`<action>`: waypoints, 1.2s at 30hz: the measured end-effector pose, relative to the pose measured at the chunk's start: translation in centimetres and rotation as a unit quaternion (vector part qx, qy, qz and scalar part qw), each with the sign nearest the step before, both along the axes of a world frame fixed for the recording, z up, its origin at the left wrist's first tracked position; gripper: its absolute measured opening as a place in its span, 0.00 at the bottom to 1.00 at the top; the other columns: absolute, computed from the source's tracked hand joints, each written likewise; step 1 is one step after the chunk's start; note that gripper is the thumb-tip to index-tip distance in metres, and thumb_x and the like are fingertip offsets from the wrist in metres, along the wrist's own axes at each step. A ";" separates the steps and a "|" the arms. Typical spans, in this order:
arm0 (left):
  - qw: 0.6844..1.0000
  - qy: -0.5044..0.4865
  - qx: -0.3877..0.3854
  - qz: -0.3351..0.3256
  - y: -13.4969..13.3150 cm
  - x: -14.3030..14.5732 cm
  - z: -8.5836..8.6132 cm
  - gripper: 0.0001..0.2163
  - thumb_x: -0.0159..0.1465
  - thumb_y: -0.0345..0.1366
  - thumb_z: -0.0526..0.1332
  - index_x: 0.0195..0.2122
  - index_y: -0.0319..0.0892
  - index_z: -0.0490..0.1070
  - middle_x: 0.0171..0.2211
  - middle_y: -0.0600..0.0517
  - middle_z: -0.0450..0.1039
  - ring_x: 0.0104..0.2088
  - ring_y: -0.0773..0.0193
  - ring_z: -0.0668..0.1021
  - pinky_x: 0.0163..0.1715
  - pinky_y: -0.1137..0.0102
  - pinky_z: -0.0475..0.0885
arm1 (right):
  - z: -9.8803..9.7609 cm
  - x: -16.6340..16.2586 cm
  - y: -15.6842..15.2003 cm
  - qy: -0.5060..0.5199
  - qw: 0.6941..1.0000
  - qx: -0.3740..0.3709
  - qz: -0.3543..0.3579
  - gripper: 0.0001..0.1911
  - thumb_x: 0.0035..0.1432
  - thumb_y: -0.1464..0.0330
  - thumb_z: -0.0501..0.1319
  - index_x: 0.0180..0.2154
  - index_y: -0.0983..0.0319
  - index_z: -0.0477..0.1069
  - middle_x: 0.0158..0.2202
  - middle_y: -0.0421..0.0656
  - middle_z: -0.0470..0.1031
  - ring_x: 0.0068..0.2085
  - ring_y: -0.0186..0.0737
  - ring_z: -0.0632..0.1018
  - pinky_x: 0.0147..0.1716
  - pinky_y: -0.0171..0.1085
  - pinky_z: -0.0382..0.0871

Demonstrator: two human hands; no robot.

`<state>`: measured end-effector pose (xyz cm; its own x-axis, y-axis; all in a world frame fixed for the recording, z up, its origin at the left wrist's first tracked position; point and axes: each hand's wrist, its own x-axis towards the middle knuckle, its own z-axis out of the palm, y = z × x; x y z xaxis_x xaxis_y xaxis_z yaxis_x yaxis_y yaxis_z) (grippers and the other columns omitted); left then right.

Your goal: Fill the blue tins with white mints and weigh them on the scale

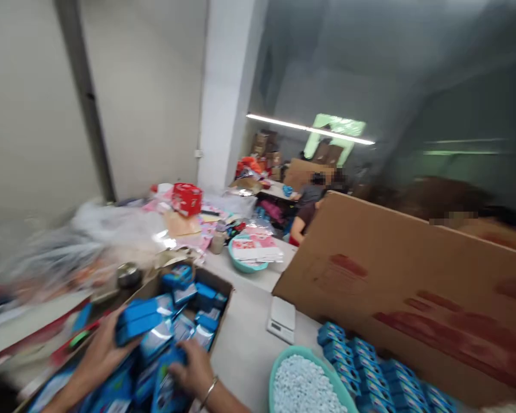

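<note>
Left hand (105, 347): at 8 o'clock, fingers and thumb closed about a blue box (140, 318) tilted above the heap.
Right hand (195, 367): at 7 o'clock, bracelet (208, 392) at the wrist, fingers bent at a blue packet (163, 384); cannot tell whether it pinches or only touches.
Carton (223, 288): between 7 and 8 o'clock, open, full of jumbled blue boxes (179, 277).
Near basin (272, 381): toward 5 o'clock, teal, filled with pale pellets (307, 384).
Box rows (372, 373): between 4 and 5 o'clock, blue, beside that basin.
Scale (282, 315): between 5 and 6 o'clock, white.
Cardboard sheet (387, 281): 4 o'clock, upright, leaning.
Far basin (241, 265): between 6 and 7 o'clock, printed sheets (258, 249) on top.
Co-worker (304, 221): past 3 o'clock, partly hidden.
Tube light (309, 127): 1 o'clock, lit.
</note>
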<state>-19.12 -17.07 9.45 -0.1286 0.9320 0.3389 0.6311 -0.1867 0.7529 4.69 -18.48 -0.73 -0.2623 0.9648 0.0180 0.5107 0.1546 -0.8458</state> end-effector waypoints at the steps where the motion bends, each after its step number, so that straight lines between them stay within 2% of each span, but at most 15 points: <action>1: 0.999 -0.026 -0.019 -0.008 -1.1 0.5 0.7 0.36 0.49 0.53 0.69 0.56 0.43 0.62 0.54 0.41 0.71 0.55 0.42 0.74 0.57 0.48 0.68 | 0.4 0.3 -0.4 0.034 0.999 0.001 -0.021 0.25 0.49 0.57 0.68 0.49 0.56 0.74 0.48 0.48 0.76 0.48 0.53 0.76 0.50 0.50 0.68; 3: 0.996 -0.086 -0.004 -0.002 -3.1 2.0 2.6 0.35 0.52 0.47 0.70 0.59 0.44 0.60 0.58 0.41 0.68 0.59 0.45 0.70 0.61 0.50 0.63 | 1.1 0.9 -0.6 0.114 0.991 -0.015 -0.064 0.24 0.48 0.56 0.68 0.46 0.59 0.76 0.47 0.50 0.76 0.49 0.54 0.75 0.53 0.51 0.66; 6: 0.975 -0.220 0.024 -0.005 -5.5 5.1 5.8 0.36 0.47 0.37 0.74 0.58 0.47 0.63 0.59 0.44 0.67 0.60 0.47 0.69 0.62 0.56 0.62 | 2.0 2.2 -0.5 0.234 0.956 -0.116 -0.133 0.29 0.39 0.52 0.73 0.42 0.61 0.76 0.43 0.48 0.77 0.46 0.53 0.76 0.48 0.48 0.69; 8: 0.952 -0.304 0.010 -0.015 -7.0 7.1 7.0 0.38 0.44 0.32 0.76 0.58 0.48 0.65 0.58 0.45 0.69 0.60 0.47 0.70 0.61 0.59 0.64 | 2.8 3.8 -0.7 0.337 0.901 -0.224 -0.155 0.31 0.38 0.50 0.74 0.42 0.61 0.75 0.38 0.45 0.78 0.40 0.48 0.77 0.40 0.44 0.72; 10: 0.915 -0.402 -0.030 -0.026 -8.0 8.6 7.3 0.37 0.44 0.30 0.76 0.56 0.48 0.67 0.55 0.47 0.73 0.57 0.49 0.73 0.59 0.59 0.67 | 3.7 5.7 -1.2 0.444 0.820 -0.317 -0.174 0.28 0.40 0.51 0.74 0.40 0.60 0.74 0.33 0.41 0.78 0.33 0.40 0.77 0.33 0.37 0.72; 11: 0.882 -0.466 -0.057 -0.028 -8.3 9.3 7.2 0.34 0.45 0.30 0.75 0.54 0.47 0.69 0.52 0.47 0.76 0.55 0.49 0.75 0.58 0.58 0.69 | 4.1 6.7 -1.5 0.491 0.777 -0.346 -0.190 0.26 0.41 0.52 0.74 0.38 0.60 0.74 0.31 0.40 0.78 0.30 0.36 0.76 0.31 0.35 0.71; 13: 0.784 -0.608 -0.122 -0.026 -8.3 10.7 6.7 0.23 0.51 0.33 0.73 0.50 0.45 0.73 0.45 0.49 0.80 0.48 0.51 0.80 0.55 0.54 0.72 | 5.0 8.6 -2.3 0.561 0.707 -0.369 -0.223 0.21 0.43 0.55 0.74 0.35 0.60 0.73 0.29 0.38 0.77 0.28 0.32 0.75 0.30 0.31 0.70; 16: 0.607 -0.771 -0.192 -0.029 -8.1 12.8 6.3 0.13 0.62 0.37 0.64 0.48 0.45 0.74 0.39 0.50 0.83 0.43 0.53 0.83 0.51 0.48 0.74 | 5.5 10.8 -3.3 0.593 0.664 -0.371 -0.263 0.16 0.50 0.57 0.71 0.35 0.60 0.73 0.29 0.38 0.78 0.27 0.31 0.75 0.29 0.31 0.70; 19: 0.482 -0.845 -0.223 -0.060 -8.6 14.9 6.4 0.17 0.67 0.42 0.58 0.54 0.42 0.71 0.44 0.44 0.81 0.47 0.51 0.81 0.49 0.52 0.77 | 4.9 11.7 -3.8 0.569 0.668 -0.374 -0.301 0.14 0.54 0.58 0.67 0.36 0.59 0.72 0.28 0.38 0.77 0.27 0.32 0.75 0.29 0.32 0.70; 22: 0.431 -0.873 -0.221 -0.054 -9.5 16.4 6.7 0.26 0.68 0.47 0.54 0.62 0.36 0.63 0.50 0.38 0.78 0.51 0.51 0.80 0.48 0.59 0.78 | 4.0 10.8 -3.7 0.528 0.698 -0.375 -0.306 0.14 0.53 0.57 0.67 0.36 0.59 0.71 0.25 0.37 0.75 0.26 0.33 0.74 0.28 0.32 0.69; 25: 0.441 -0.872 -0.208 -0.028 -10.2 17.0 6.7 0.29 0.68 0.48 0.53 0.65 0.33 0.58 0.49 0.35 0.77 0.51 0.50 0.80 0.47 0.60 0.79 | 3.8 8.9 -3.6 0.480 0.747 -0.371 -0.271 0.22 0.47 0.53 0.70 0.39 0.59 0.70 0.27 0.38 0.75 0.28 0.37 0.75 0.28 0.35 0.69; 29: 0.487 -0.848 -0.207 -0.007 -11.2 17.4 6.3 0.27 0.68 0.47 0.53 0.65 0.37 0.59 0.49 0.37 0.78 0.50 0.50 0.80 0.47 0.58 0.79 | 5.9 8.0 -4.3 0.447 0.817 -0.306 -0.196 0.37 0.40 0.48 0.72 0.49 0.59 0.71 0.50 0.48 0.76 0.49 0.48 0.76 0.42 0.41 0.72; 32: 0.514 -0.815 -0.265 -0.036 -12.2 18.8 5.5 0.26 0.67 0.45 0.55 0.63 0.39 0.62 0.50 0.40 0.78 0.53 0.52 0.79 0.49 0.59 0.77 | 8.5 10.7 -5.7 0.468 0.853 -0.199 -0.116 0.41 0.45 0.47 0.70 0.58 0.56 0.66 0.63 0.49 0.65 0.63 0.50 0.66 0.55 0.46 0.65; 34: 0.520 -0.791 -0.315 -0.072 -12.9 20.9 4.9 0.25 0.67 0.45 0.56 0.62 0.37 0.64 0.51 0.41 0.78 0.55 0.52 0.77 0.52 0.60 0.75 | 10.2 13.9 -6.9 0.486 0.860 -0.154 -0.010 0.46 0.45 0.48 0.71 0.62 0.53 0.61 0.65 0.48 0.62 0.65 0.50 0.63 0.59 0.49 0.61; 36: 0.504 -0.772 -0.373 -0.105 -13.3 23.8 4.4 0.24 0.67 0.45 0.55 0.59 0.36 0.66 0.50 0.41 0.79 0.56 0.53 0.76 0.55 0.59 0.74 | 11.6 17.5 -8.3 0.497 0.853 -0.142 0.073 0.52 0.41 0.49 0.74 0.65 0.52 0.57 0.64 0.48 0.64 0.64 0.52 0.64 0.59 0.51 0.62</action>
<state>4.71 -30.42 13.85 0.4251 0.7745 -0.4684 -0.7897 0.5703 0.2261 22.17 -26.77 10.82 -0.3705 0.9260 0.0726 -0.4874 -0.1272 -0.8639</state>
